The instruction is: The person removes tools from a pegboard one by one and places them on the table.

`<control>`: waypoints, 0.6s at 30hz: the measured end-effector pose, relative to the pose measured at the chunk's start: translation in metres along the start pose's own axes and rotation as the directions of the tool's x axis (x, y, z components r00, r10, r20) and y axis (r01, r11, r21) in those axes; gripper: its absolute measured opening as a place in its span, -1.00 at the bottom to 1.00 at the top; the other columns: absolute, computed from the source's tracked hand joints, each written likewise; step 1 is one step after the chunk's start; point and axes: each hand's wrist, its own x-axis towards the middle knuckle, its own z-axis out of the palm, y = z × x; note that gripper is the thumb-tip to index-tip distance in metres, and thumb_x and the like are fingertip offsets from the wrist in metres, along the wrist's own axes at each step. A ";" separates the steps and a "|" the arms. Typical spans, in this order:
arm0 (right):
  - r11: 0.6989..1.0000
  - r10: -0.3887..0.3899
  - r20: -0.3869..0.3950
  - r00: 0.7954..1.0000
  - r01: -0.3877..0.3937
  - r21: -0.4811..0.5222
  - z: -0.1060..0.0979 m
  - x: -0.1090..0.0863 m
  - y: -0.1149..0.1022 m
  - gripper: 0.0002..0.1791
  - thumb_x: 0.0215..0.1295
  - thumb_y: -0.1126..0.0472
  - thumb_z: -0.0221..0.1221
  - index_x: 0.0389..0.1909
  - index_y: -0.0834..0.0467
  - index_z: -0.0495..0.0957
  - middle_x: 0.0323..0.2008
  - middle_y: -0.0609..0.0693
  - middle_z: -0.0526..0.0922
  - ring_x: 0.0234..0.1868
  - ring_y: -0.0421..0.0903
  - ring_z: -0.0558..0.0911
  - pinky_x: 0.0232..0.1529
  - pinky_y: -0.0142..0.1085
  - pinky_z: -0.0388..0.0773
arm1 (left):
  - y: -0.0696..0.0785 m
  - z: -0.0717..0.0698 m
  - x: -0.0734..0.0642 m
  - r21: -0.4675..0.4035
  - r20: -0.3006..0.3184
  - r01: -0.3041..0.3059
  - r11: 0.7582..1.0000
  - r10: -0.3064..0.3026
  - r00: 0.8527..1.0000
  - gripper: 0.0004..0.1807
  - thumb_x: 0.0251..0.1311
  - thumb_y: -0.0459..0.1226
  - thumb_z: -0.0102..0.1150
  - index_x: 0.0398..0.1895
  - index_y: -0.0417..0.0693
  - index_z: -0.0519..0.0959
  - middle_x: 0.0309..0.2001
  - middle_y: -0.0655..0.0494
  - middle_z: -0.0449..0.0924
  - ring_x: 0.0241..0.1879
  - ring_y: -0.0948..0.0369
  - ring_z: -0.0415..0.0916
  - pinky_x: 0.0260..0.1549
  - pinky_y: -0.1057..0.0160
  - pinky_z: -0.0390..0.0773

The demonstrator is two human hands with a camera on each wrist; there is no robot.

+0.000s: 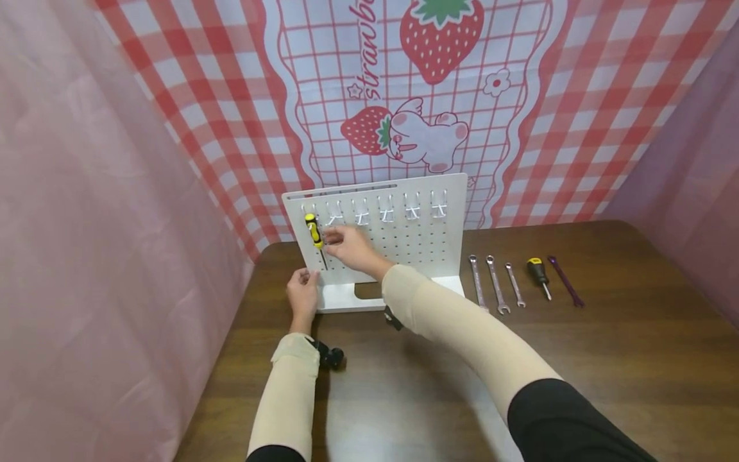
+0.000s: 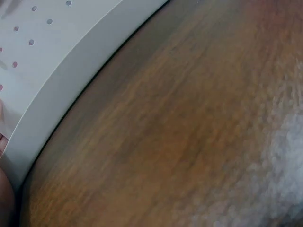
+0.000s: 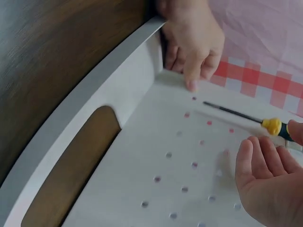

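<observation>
A yellow-and-black screwdriver [image 1: 314,230] hangs shaft-down, a little tilted, at the left end of a white pegboard stand [image 1: 398,250]. Right beside its handle is my right hand [image 1: 352,247], fingers loosely bent. In the right wrist view, one fingertip of this hand [image 3: 267,182] overlaps the handle, while the other fingers are curved below it with nothing between them. My left hand [image 1: 303,295] grips the stand's lower left edge. The right wrist view shows its thumb on the board's front, close to the screwdriver's tip. Only slivers of that hand enter the left wrist view.
Several clear hooks [image 1: 412,206] line the board's top. To its right on the wooden table [image 1: 623,359] lie silver wrenches [image 1: 495,285], another yellow-and-black screwdriver [image 1: 538,274] and a purple wrench [image 1: 566,281]. A strawberry-print cloth [image 1: 404,58] hangs behind.
</observation>
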 end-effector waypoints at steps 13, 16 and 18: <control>0.953 0.153 -0.015 0.988 -0.143 0.265 0.028 0.007 -0.012 -0.70 0.36 0.34 0.25 0.06 0.36 0.59 -0.18 0.11 0.66 -0.33 -0.18 0.56 -0.31 -0.24 0.63 | -0.001 0.001 -0.001 0.052 -0.027 -0.030 0.998 0.031 0.999 -0.85 0.31 -0.39 0.24 -0.16 -0.37 0.63 -0.29 -0.19 0.67 -0.26 0.02 0.59 -0.29 0.35 0.49; 0.958 0.131 -0.029 0.991 -0.119 0.261 0.030 0.005 -0.013 -0.77 0.38 0.35 0.22 -0.03 0.39 0.61 -0.29 0.05 0.62 -0.42 -0.22 0.52 -0.38 -0.25 0.61 | -0.001 0.001 0.000 0.047 -0.029 -0.033 0.998 0.034 0.999 -0.86 0.31 -0.41 0.21 -0.18 -0.36 0.63 -0.30 -0.20 0.68 -0.25 0.00 0.60 -0.28 0.31 0.51; 0.959 0.115 -0.034 0.993 -0.102 0.264 0.031 0.005 -0.012 -0.79 0.37 0.37 0.22 -0.06 0.41 0.61 -0.31 0.05 0.61 -0.44 -0.20 0.50 -0.42 -0.29 0.59 | -0.001 0.000 0.001 0.043 -0.034 -0.036 0.998 0.038 0.999 -0.86 0.29 -0.41 0.21 -0.18 -0.37 0.64 -0.30 -0.21 0.68 -0.25 -0.02 0.60 -0.27 0.29 0.51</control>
